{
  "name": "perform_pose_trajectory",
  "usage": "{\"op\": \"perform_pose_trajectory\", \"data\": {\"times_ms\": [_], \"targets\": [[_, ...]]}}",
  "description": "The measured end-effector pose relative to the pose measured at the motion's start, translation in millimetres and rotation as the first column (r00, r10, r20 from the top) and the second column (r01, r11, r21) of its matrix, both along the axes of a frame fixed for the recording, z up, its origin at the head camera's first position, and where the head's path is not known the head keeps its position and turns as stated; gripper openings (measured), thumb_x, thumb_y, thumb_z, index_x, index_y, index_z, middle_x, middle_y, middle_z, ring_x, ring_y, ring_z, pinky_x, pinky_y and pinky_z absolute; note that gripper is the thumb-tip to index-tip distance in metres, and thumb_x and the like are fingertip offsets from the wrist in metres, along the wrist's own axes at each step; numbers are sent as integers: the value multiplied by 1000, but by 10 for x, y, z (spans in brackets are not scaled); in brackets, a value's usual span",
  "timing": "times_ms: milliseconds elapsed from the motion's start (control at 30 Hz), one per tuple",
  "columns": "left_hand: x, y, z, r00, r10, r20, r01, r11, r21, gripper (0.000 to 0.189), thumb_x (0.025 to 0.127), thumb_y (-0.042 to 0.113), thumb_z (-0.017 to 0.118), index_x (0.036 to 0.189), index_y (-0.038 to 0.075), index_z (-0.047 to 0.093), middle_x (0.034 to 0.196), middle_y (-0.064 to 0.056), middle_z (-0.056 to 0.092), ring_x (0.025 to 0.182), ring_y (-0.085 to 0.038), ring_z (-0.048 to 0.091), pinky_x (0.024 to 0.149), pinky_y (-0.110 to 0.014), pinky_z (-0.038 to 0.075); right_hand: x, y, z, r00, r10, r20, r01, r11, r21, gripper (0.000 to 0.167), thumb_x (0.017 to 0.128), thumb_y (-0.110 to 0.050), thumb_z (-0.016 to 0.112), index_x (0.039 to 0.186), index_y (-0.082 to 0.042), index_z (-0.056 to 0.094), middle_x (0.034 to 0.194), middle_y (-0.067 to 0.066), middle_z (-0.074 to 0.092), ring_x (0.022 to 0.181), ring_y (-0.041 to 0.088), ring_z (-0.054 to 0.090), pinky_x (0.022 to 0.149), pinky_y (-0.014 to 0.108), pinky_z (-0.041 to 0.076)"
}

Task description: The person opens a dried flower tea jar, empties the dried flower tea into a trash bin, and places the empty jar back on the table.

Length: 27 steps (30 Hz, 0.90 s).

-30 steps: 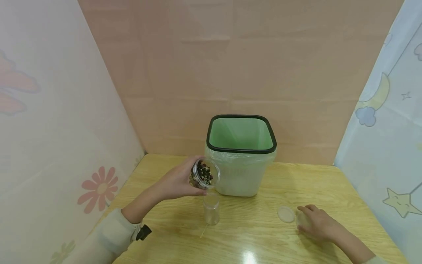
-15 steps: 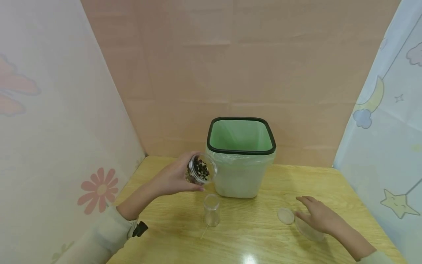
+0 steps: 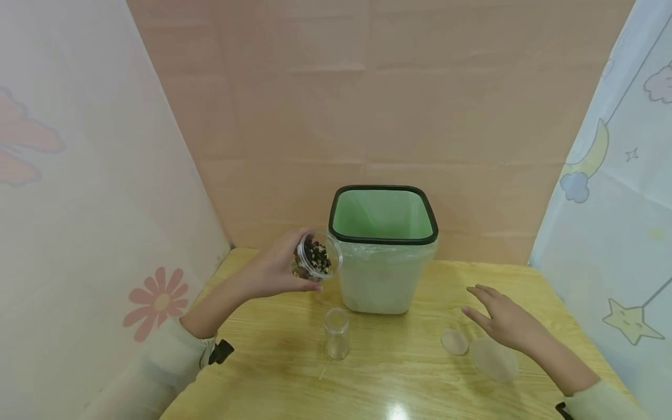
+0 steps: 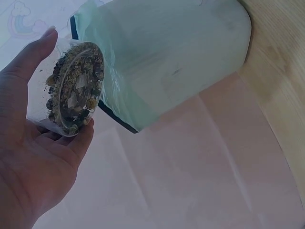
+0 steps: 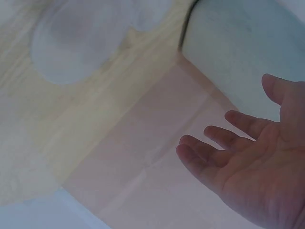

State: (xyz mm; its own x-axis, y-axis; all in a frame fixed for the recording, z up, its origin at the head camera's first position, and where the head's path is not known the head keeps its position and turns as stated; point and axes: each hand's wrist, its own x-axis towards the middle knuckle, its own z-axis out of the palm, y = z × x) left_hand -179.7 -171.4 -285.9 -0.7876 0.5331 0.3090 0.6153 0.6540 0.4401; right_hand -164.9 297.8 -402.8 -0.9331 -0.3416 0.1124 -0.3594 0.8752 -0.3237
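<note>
My left hand (image 3: 278,263) grips a clear plastic jar (image 4: 76,88) around its side. The jar tilts with its open mouth toward me, and dark and pale dried bits lie inside it. It is raised over the table, left of a pale green trash bin (image 3: 383,274) with a black rim and a plastic liner. My right hand (image 3: 509,319) hovers with fingers spread and holds nothing. Below it on the table lie a larger round translucent lid (image 3: 494,359) and a smaller one (image 3: 454,342).
A small clear empty-looking jar (image 3: 337,335) stands on the wooden table (image 3: 399,373) in front of the bin. A thin pale stick (image 3: 325,369) lies beside it. Fabric walls close in the back, the left and the right.
My right hand has let go of the larger lid and risen off it, leaving it on the table. My left hand has lifted the jar slightly up and to the left.
</note>
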Motion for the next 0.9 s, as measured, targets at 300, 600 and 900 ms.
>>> {"op": "perform_pose_trajectory", "data": {"times_ms": [300,600,900], "targets": [[-54,-9,132,1000,0,12,0,1000,12,103,70,35,95,150,8,37,133,-8,55,126,-25,52,108,-48,44,-72,-122,316,999,9,-36,-9,1000,-8,66,104,-39,56,145,11,43,146,39,41,130,60,41,101,70,37],[-120,-8,228,1000,9,5,-9,1000,-22,104,72,39,93,152,9,34,135,-8,55,124,-25,56,103,-47,48,-119,-185,496,999,16,-51,-17,1000,-22,66,106,-39,53,148,10,40,148,38,37,133,59,38,104,70,34],[-181,-8,302,1000,28,-13,-28,999,-42,105,72,40,93,153,8,33,140,-12,52,129,-28,51,109,-48,43,-171,-248,673,998,22,-66,-23,1000,-16,67,106,-40,51,150,8,37,150,39,35,134,59,35,105,71,32]]}}
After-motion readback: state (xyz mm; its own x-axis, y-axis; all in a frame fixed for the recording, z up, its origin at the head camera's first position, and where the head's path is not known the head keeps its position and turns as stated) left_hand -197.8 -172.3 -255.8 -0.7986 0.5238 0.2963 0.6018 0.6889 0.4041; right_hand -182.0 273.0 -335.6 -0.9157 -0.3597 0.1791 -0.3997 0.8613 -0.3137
